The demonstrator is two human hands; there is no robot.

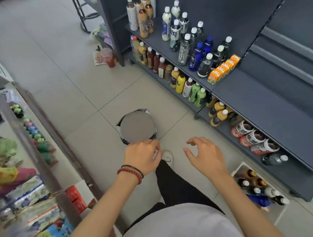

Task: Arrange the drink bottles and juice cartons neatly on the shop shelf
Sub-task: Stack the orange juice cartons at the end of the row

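Observation:
A dark grey shop shelf [263,101] fills the upper right. Its upper board carries several upright drink bottles [184,49] and a row of orange juice cartons [223,68] at the board's right end. The lower board [294,174] holds more bottles, some upright at the left, some lying on their sides [252,137]. A white crate [239,170] on the floor at the right contains several bottles [259,189]. My left hand [142,155] and my right hand [204,156] hover above the floor, fingers loosely curled, holding nothing.
A round bin [136,129] with a grey lid stands on the tiled floor just beyond my left hand. A counter [38,119] with small goods and snack packs runs along the left. A cup and papers [107,57] lie by the shelf's left post.

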